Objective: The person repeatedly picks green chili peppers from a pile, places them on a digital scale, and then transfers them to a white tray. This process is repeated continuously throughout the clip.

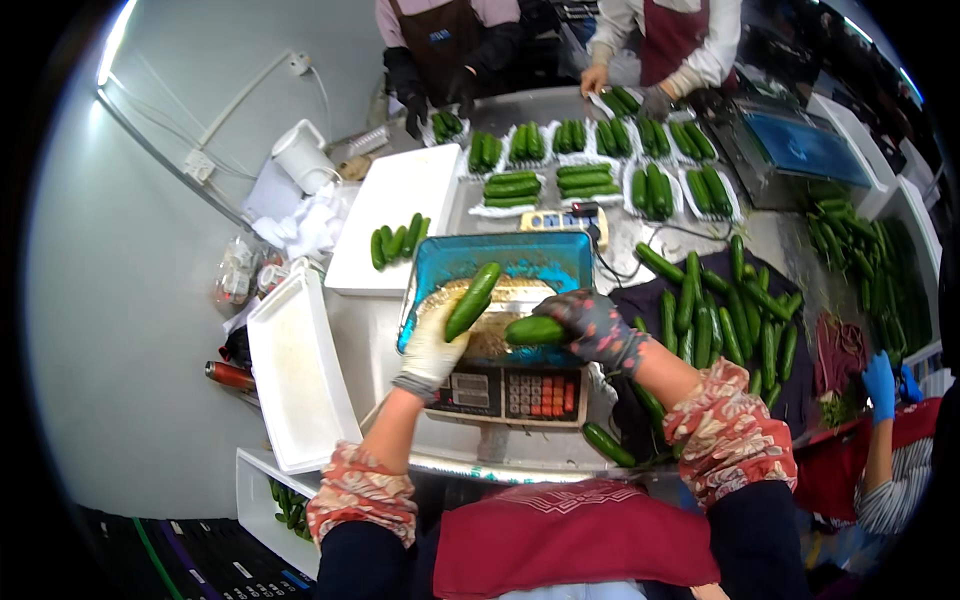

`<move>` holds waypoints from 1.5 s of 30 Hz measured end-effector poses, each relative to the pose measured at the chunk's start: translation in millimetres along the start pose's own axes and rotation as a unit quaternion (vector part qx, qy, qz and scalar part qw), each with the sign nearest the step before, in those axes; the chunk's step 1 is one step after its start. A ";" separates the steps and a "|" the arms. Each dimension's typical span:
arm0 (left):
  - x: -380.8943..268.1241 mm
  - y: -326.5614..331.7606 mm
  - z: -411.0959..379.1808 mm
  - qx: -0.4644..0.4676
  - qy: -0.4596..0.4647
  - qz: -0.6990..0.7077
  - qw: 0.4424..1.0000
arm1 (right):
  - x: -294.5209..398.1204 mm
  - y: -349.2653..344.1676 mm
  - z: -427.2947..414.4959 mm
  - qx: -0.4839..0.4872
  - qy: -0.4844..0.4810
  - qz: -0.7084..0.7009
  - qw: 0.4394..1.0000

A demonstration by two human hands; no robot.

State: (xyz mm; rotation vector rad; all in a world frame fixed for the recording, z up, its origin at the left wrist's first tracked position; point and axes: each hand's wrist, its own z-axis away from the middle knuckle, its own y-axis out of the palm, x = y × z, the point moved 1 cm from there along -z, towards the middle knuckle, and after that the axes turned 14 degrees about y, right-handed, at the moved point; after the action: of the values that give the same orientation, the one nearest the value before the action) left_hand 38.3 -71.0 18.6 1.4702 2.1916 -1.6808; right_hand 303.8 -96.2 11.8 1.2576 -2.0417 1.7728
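Over the blue pan of a digital weighing scale (pixel 503 247) are both of my gloved hands. My left hand (pixel 433 343), in a whitish glove, holds a cucumber (pixel 473 301) tilted upward, with part of another showing behind it. A cucumber (pixel 535 331) lying nearly level is gripped by my right hand (pixel 596 326), in a dark patterned glove. To the right, many loose cucumbers (pixel 703 330) lie on a dark cloth (pixel 796 375). Several cucumbers (pixel 397 241) rest on a white foam lid (pixel 403 180) at the left.
Wrapped trays of cucumbers (pixel 511 190) stand in rows behind a power strip (pixel 559 218). Two co-workers stand across the table; another's blue-gloved hand (pixel 879 382) is at right. An upright foam box (pixel 304 371) leans at left. A cable (pixel 660 236) crosses the table.
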 end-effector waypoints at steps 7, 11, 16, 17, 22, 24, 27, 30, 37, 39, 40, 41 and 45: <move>-13.9 14.8 -26.3 0.198 -0.036 -0.058 0.978 | -8.7 19.9 -34.4 0.053 -0.099 0.335 0.935; 6.4 15.2 -11.8 0.132 0.014 0.110 0.985 | -21.6 21.1 -16.6 0.071 -0.095 0.267 0.956; 18.9 6.1 -7.2 0.014 -0.062 0.158 0.985 | -11.9 4.2 14.0 0.037 0.004 0.189 0.981; 21.5 4.0 -5.0 -0.016 -0.044 0.158 0.986 | -12.6 -1.3 22.4 0.016 0.036 0.156 0.987; 25.8 -20.7 14.0 -0.062 -0.105 0.243 0.962 | -32.8 -8.7 80.0 -0.185 0.186 -0.116 0.958; 20.7 -26.5 14.2 -0.070 -0.101 0.234 0.964 | -31.7 -4.0 102.9 -0.224 0.236 -0.227 0.918; 22.3 -32.0 15.5 -0.073 -0.120 0.240 0.961 | -25.6 4.6 129.3 -0.227 0.292 -0.386 0.845; 19.9 -30.0 16.4 -0.075 -0.119 0.239 0.961 | -14.4 13.6 141.0 -0.155 0.329 -0.540 0.759; 5.5 -28.8 1.0 -0.046 -0.112 0.225 0.967 | 9.2 33.1 123.9 -0.043 0.318 -0.606 0.728; 9.0 -25.8 -3.2 -0.042 -0.097 0.226 0.968 | 21.4 29.4 111.8 -0.001 0.347 -0.597 0.724; 7.9 -25.0 -6.6 -0.028 -0.127 0.237 0.963 | 25.5 29.6 107.5 0.008 0.332 -0.619 0.711; 10.9 -21.1 -9.0 -0.018 -0.126 0.231 0.965 | 27.0 29.3 104.0 0.017 0.317 -0.642 0.698; 18.4 -0.3 -23.4 0.033 -0.140 0.217 0.965 | 9.8 36.0 82.6 0.075 0.298 -0.729 0.611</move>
State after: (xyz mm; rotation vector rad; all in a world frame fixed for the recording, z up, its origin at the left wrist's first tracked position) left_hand 39.4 -41.3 19.2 1.4788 1.5489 -1.6894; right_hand 305.7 -175.3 -32.5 1.3262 -0.0962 1.0906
